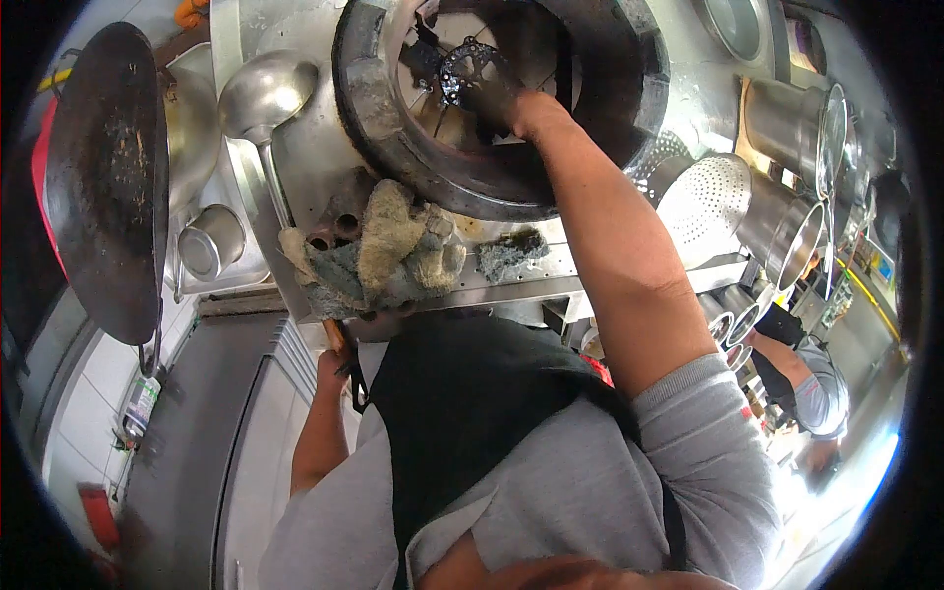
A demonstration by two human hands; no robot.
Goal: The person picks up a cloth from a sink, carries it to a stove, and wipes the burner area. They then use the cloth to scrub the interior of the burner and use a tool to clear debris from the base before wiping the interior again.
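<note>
My right hand (500,102) reaches down inside a heavy black wok burner ring (379,108). It looks dark past the wrist, so its fingers do not stand out. Right at it is a glossy black burner piece (469,71) with holes; I cannot tell whether the hand grips it. Low on the left, my left hand (332,362) is at the counter's front edge, fingers curled by something small and dark. Between the hands, worn greyish cloths (388,241) lie on the counter (324,118), beside a clump of dark scouring wool (513,254).
At left are a ladle (267,98), a metal cup (211,243) and a large blackened wok (108,182) standing on edge. A perforated strainer (710,206) and steel pots (787,133) line the right side. Further right, another person (811,383) stands at work.
</note>
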